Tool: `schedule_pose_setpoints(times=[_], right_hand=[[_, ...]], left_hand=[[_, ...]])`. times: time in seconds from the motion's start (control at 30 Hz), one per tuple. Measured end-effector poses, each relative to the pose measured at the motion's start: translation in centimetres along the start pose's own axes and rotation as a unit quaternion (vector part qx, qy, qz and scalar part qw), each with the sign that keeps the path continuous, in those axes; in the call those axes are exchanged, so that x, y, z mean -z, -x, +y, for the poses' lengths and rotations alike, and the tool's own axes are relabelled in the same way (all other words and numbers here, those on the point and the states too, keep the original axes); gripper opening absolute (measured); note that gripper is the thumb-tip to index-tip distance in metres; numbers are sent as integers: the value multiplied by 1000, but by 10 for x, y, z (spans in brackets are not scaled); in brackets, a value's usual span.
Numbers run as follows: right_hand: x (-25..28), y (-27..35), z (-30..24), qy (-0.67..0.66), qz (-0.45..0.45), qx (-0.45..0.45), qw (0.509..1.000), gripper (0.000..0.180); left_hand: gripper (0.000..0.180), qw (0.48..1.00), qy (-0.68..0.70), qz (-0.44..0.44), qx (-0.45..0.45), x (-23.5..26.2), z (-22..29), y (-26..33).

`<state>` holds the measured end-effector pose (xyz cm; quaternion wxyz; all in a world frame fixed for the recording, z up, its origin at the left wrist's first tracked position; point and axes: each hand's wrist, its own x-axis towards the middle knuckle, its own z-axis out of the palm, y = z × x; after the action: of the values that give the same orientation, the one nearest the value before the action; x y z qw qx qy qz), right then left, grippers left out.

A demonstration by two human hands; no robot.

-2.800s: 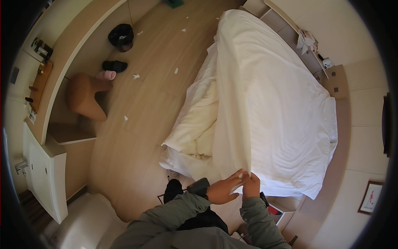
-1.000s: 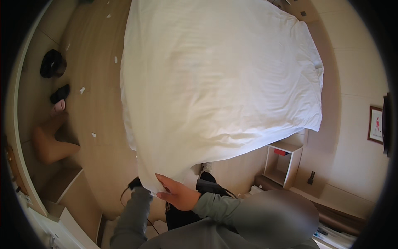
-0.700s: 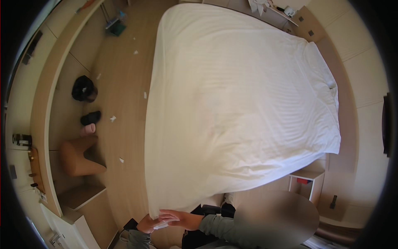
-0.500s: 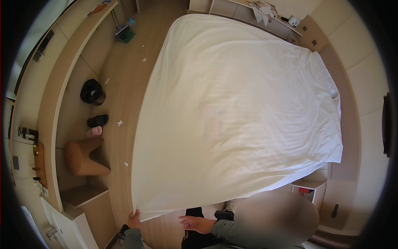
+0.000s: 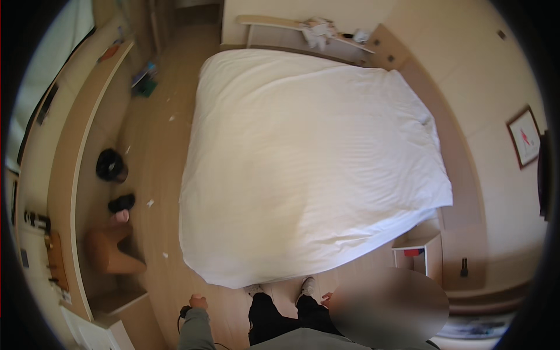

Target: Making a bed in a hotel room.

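A white sheet [image 5: 309,157] covers the whole bed, with soft wrinkles across its top and its edge hanging down at the near side. My left hand [image 5: 198,301] is off the sheet, below its near left corner, with the fingers curled and nothing visible in them. A black strap and cord are at that wrist. To the right, my right hand [image 5: 326,299] hangs beside my leg, its fingers loosely apart. A blurred oval hides the rest of that hand and its forearm. Neither hand touches the sheet.
A brown stool [image 5: 111,251], dark shoes [image 5: 122,203] and a black-lined bin [image 5: 111,165] stand along the left under a long counter [image 5: 70,146]. White scraps [image 5: 150,203] lie on the floor. A nightstand [image 5: 433,256] is at the bed's near right.
My left hand has let go of the sheet's near left corner, which now hangs down. My right hand has moved right to beside my leg. The view has shifted back from the bed.
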<state>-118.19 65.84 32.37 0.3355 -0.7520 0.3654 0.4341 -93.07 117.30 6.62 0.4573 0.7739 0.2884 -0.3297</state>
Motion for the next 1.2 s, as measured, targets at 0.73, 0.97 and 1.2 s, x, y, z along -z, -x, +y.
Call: schedule_pose_setpoints(times=[0.73,0.97,1.2], right_hand=[[55,86,375,110,295,-56,948,28],[48,43,576,-261,429,60,863,25],[110,103,652,-588,355,100,720,23]], left_hand=[[26,540,-617,-292,-493,-166,209,195],[22,399,-636,-185,-634,-401,226,340],[38,638,-513,-264,-511,-550,219,453]])
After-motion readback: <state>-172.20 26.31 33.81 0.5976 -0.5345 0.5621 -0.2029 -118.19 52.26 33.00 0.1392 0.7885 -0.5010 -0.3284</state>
